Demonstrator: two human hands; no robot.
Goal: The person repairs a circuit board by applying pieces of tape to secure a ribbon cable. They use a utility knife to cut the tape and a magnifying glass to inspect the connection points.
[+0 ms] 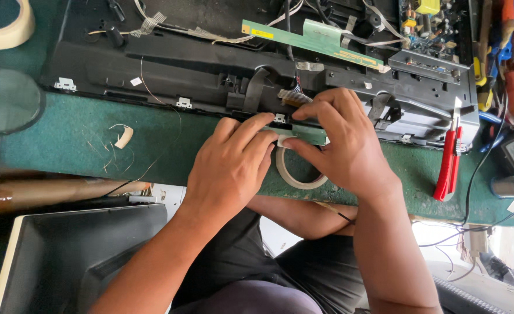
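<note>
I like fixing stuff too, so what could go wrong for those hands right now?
The red utility knife lies close beside the right hand, blade out, so an elbow bump might cut. Both hands press a small green board; the left hand could perhaps bend it or tug the thin ribbon cable.

Both hands meet at the near edge of the opened monitor casing (170, 70), which lies across the back of the desk (82, 148). The left hand (231, 160) and right hand (341, 145) rest over a tape roll (297, 174) on the desk. A utility knife (450, 160) lies to the right, a magnifying glass (7, 102) far left, and a circuit board strip (312, 36) on the casing behind the hands.
</note>
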